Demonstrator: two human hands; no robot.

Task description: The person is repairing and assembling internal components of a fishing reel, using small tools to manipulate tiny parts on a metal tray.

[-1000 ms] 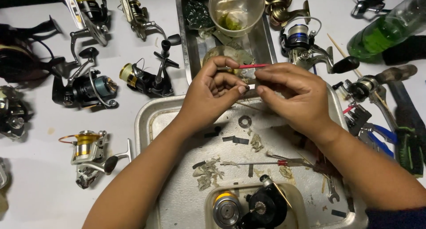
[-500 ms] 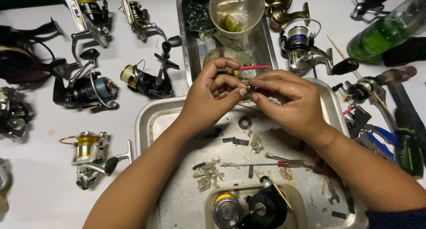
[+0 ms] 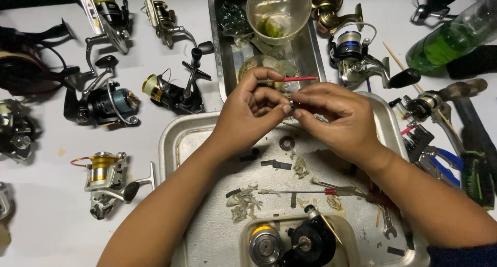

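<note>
A: What have you got there?

B: My left hand (image 3: 248, 112) pinches a thin red-handled tool (image 3: 295, 79), its handle pointing to 3 o'clock. My right hand (image 3: 339, 119) is closed on a tiny dark part (image 3: 293, 107); the fingertips of both meet over the big tray (image 3: 173, 143), near its 12 o'clock edge

A: What worries you?

B: The part is mostly hidden in my fingers. If my grip slips, I reckon it drops among the scraps (image 3: 243, 199) and the washer (image 3: 286, 142) below and gets lost

A: Anything else?

B: The open reel (image 3: 305, 241) sits at 6 o'clock, under my wrists. A dropped bit could land in its gears. And my right elbow is close to the pliers (image 3: 440, 163) at 3 o'clock, so a jerk could knock them
</note>
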